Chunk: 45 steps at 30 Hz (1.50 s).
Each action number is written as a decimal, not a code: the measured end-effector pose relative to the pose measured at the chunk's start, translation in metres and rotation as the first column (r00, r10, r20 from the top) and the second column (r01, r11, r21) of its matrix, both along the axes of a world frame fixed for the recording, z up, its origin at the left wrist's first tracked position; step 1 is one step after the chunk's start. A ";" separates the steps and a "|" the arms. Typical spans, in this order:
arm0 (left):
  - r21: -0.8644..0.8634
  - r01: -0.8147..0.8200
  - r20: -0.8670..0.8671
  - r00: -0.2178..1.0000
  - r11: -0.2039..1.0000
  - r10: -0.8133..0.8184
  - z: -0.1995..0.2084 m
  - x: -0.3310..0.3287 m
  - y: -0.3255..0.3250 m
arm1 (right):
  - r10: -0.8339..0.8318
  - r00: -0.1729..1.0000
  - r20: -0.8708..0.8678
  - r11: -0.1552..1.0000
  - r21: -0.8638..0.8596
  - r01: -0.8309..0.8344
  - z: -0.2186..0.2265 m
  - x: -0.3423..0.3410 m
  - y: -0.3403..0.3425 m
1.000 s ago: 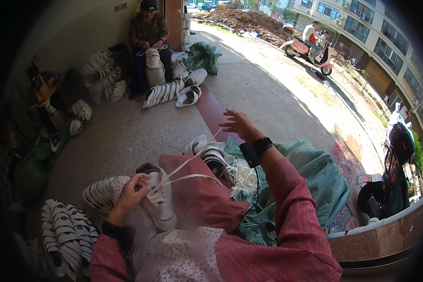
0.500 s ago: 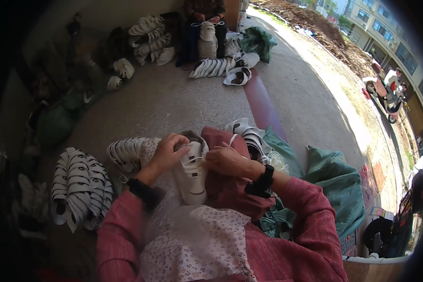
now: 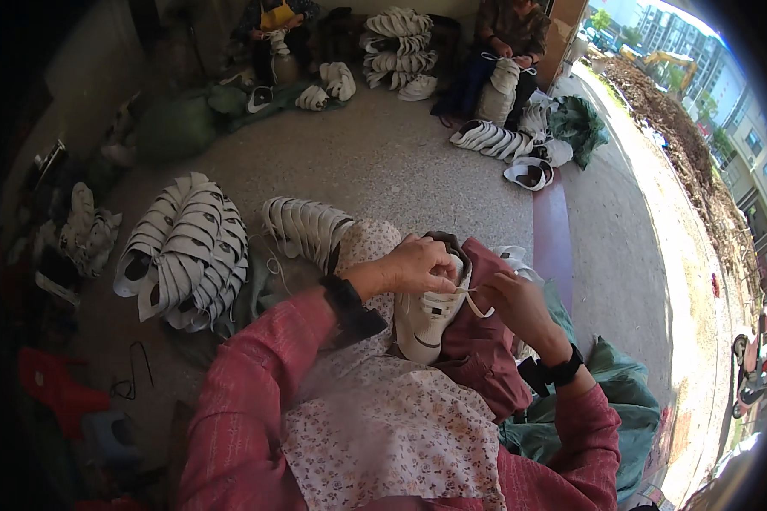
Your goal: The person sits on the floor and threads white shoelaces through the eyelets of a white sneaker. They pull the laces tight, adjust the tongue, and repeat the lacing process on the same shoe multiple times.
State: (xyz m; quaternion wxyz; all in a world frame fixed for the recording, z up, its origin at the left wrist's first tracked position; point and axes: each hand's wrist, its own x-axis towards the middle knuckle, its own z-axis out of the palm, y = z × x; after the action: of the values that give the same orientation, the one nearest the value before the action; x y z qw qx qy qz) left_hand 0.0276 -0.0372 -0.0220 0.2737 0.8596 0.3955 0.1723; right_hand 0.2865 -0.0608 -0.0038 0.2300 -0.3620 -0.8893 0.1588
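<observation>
A white shoe upper (image 3: 421, 327) with a dark inner opening rests across my lap, its toe toward me. My left hand (image 3: 423, 265) lies over its laced front, fingers curled and pinching a white shoelace (image 3: 478, 307). Just to the right, my right hand (image 3: 521, 308) pinches the same lace, which loops down between the two hands. Beneath the right hand and beside the shoe, a dark red cloth (image 3: 484, 362) covers my leg. A flowered apron (image 3: 392, 443) covers my lap.
Stacked white shoe uppers stand at left (image 3: 192, 251) and beyond my knee (image 3: 307, 226). A green sack (image 3: 618, 383) lies at right. Two people sit at the far side, each handling a shoe (image 3: 503, 85). A red object (image 3: 55, 387) is at lower left.
The view has swung left, so the scene sits farther right. My left fingers have curled in at the lace, and my right hand has drawn away from the shoe to the right.
</observation>
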 end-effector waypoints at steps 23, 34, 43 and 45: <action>-0.363 0.175 0.929 0.141 0.915 0.341 0.098 -0.141 -0.068 | -0.556 -0.321 -0.767 0.672 -0.188 -0.716 -0.011 0.187 -0.033; -0.187 0.097 0.903 -0.375 0.978 0.210 0.081 -0.279 -0.134 | -0.601 -0.731 -0.323 0.745 -0.558 -0.365 -0.115 0.308 -0.043; -0.421 -0.500 0.660 0.404 0.757 0.634 0.107 -0.166 -0.117 | -0.715 0.203 -0.669 0.684 -0.729 0.004 -0.037 0.105 -0.018; -0.219 -0.470 0.544 0.668 0.855 0.507 0.076 -0.129 -0.096 | -0.641 0.428 -0.637 0.717 -0.696 0.038 -0.019 0.056 -0.021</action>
State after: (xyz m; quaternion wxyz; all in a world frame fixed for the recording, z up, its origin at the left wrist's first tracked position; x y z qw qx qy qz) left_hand -0.1016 -0.1333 0.0538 0.3512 0.6178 0.5121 0.4824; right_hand 0.3429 -0.0816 -0.0229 0.5387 -0.4701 -0.4601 0.5264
